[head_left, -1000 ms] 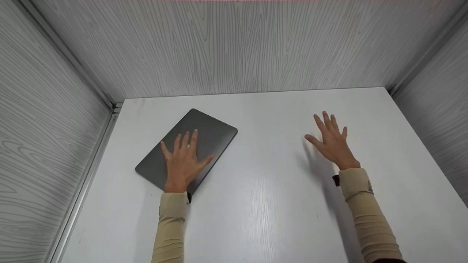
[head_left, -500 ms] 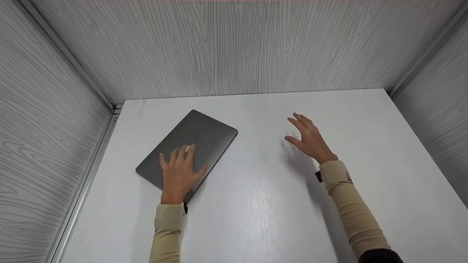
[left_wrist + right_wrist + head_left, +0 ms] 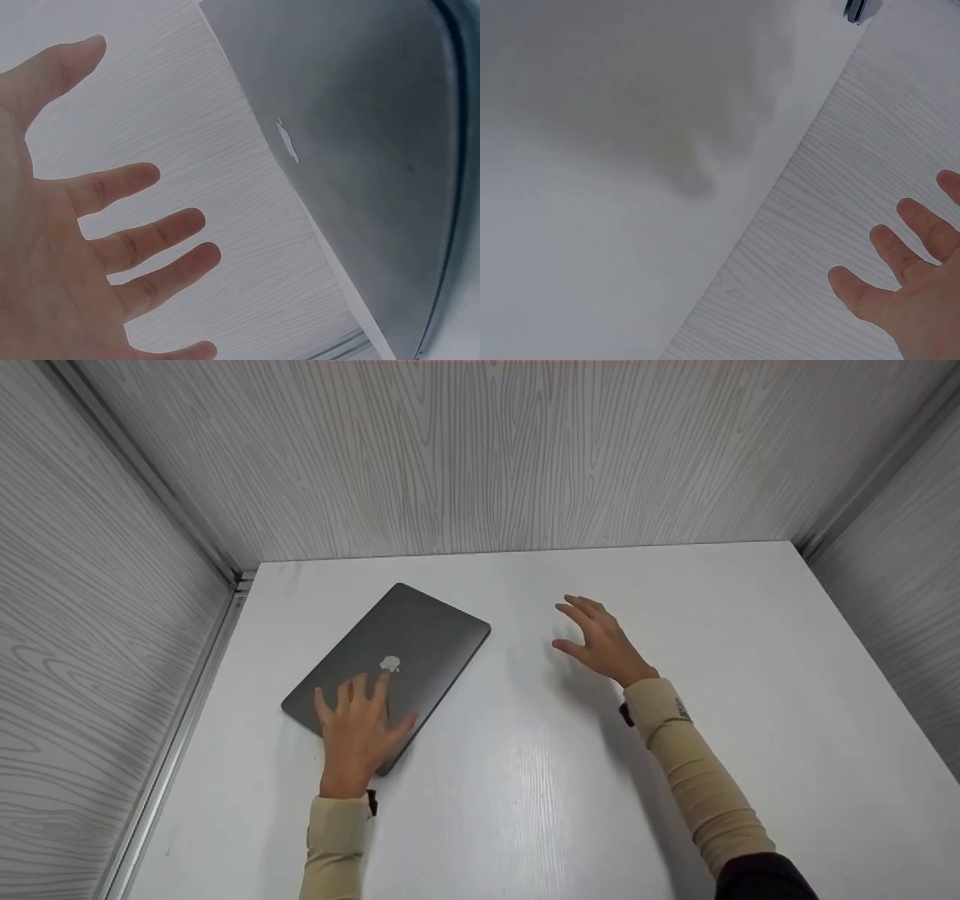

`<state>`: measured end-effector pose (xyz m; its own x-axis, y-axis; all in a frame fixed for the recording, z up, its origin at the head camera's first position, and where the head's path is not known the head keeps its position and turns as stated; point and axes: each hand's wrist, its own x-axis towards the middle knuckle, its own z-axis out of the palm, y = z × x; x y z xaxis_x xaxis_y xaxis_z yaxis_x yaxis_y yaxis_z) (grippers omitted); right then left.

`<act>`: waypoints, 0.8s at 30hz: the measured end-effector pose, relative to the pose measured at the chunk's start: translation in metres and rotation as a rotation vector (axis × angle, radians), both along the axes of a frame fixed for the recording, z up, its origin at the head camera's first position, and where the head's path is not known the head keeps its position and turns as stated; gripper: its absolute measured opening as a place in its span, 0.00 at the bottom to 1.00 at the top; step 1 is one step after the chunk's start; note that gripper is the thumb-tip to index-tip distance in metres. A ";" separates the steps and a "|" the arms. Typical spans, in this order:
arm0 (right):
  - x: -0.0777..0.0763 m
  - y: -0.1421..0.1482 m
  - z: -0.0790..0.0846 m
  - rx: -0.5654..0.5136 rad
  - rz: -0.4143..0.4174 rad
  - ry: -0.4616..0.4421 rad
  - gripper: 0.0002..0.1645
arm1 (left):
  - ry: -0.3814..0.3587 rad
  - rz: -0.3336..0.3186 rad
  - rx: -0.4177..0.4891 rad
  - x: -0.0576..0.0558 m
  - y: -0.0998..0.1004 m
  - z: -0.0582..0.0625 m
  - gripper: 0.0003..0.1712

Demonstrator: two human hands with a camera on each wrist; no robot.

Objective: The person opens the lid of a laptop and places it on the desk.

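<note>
A closed dark grey laptop (image 3: 427,637) with a light apple logo lies slantwise on the left half of the white table. Over its near end is my left hand (image 3: 354,733), fingers spread, covering part of the lid in the head view. From the left wrist view, open space shows between that hand's fingers (image 3: 135,247) and the laptop (image 3: 352,150); nothing is held. To the right of the laptop, my right hand (image 3: 604,646) hovers above the table with slightly bent, loose fingers. Its shadow falls on the tabletop, and it holds nothing.
The white table (image 3: 525,810) reaches a wood-grain back panel (image 3: 495,457). Similar panels stand at the left (image 3: 97,645) and right (image 3: 900,555). A metal rail (image 3: 180,742) runs along the table's left side.
My left hand has drawn back toward the near end of the laptop, uncovering the logo. My right hand has moved left toward the laptop, its fingers less spread. The laptop stays put.
</note>
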<state>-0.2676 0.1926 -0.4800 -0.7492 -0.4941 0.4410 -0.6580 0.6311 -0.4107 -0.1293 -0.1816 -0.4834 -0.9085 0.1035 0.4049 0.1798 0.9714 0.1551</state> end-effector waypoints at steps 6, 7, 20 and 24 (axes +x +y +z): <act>-0.004 -0.020 -0.006 0.034 0.038 -0.035 0.34 | -0.048 0.046 0.019 0.009 -0.009 -0.001 0.43; -0.004 -0.022 -0.008 0.040 0.041 -0.043 0.34 | -0.058 0.052 0.019 0.010 -0.010 0.000 0.43; -0.009 -0.051 -0.016 0.064 0.057 -0.091 0.33 | -0.120 0.042 0.039 0.023 -0.015 -0.006 0.41; -0.013 -0.062 -0.018 0.091 0.081 -0.097 0.33 | -0.120 0.045 0.041 0.025 -0.015 -0.009 0.41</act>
